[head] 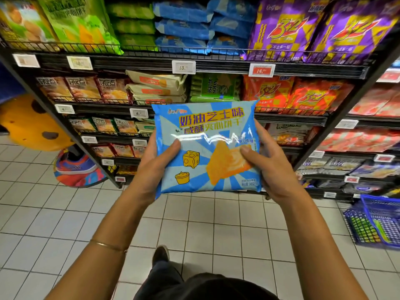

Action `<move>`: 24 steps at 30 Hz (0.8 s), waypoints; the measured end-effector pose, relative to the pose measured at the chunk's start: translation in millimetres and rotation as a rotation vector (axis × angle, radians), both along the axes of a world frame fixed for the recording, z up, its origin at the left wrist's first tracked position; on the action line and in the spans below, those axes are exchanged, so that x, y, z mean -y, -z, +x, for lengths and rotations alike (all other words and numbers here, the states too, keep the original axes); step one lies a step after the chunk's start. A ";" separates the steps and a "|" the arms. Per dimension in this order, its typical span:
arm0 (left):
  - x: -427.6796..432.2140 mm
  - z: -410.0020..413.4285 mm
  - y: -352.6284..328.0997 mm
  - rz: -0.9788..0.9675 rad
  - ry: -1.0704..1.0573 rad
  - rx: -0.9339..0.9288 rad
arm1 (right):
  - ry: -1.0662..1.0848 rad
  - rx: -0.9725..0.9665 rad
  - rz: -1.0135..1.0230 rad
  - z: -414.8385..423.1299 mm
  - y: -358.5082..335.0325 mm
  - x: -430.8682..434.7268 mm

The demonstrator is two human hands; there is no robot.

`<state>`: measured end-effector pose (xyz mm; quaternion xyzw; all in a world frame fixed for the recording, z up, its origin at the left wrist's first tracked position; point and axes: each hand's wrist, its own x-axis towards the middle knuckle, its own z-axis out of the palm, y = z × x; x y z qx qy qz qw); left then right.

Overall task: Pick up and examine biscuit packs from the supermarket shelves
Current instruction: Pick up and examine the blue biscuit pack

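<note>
Shelves [216, 59] of snacks fill the upper frame, and at centre the left hand [151, 167] and right hand [270, 169] pinch the blue pack [205, 146] by its sides, thumbs on front; the glossy film could slip if either eases.

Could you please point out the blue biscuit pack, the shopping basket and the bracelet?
blue biscuit pack [207, 152], head view, front centre.
shopping basket [352, 224], head view, wire wall.
bracelet [106, 245], head view, its band.

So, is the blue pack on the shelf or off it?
Off it: the left hand and right hand hold the pack by its sides, in front of the shelves.
</note>
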<state>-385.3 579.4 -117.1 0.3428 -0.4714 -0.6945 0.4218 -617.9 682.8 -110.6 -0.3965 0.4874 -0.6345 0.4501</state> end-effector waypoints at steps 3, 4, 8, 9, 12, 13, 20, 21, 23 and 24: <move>0.4 -1.7 -7.5 -0.068 0.031 0.063 | 0.038 -0.032 0.014 0.5 7.4 -0.5; 0.9 -2.3 -7.5 -0.092 0.044 0.075 | 0.050 -0.040 0.014 1.1 9.5 -0.2; -1.7 -6.9 -4.0 -0.150 0.039 0.097 | 0.099 -0.006 0.005 5.8 15.0 1.3; -2.7 -7.6 -1.9 -0.150 0.029 0.105 | 0.111 -0.005 0.001 7.1 15.4 1.7; -6.4 -8.0 2.1 -0.151 0.000 0.131 | 0.121 -0.015 -0.015 9.6 16.2 2.5; -7.2 -7.6 3.5 -0.162 -0.013 0.144 | 0.118 -0.023 -0.017 9.5 17.1 2.6; -9.3 2.6 -4.9 -0.069 0.063 0.097 | 0.127 0.035 0.041 13.7 21.6 5.7; -6.1 8.2 -8.1 -0.020 0.144 0.038 | 0.133 0.085 0.058 13.2 22.1 5.5; -0.3 19.0 -12.8 0.066 0.292 -0.110 | 0.117 0.220 0.106 12.3 24.5 5.5; -0.3 21.6 -15.9 0.089 0.326 -0.174 | 0.092 0.293 0.138 13.1 26.9 5.9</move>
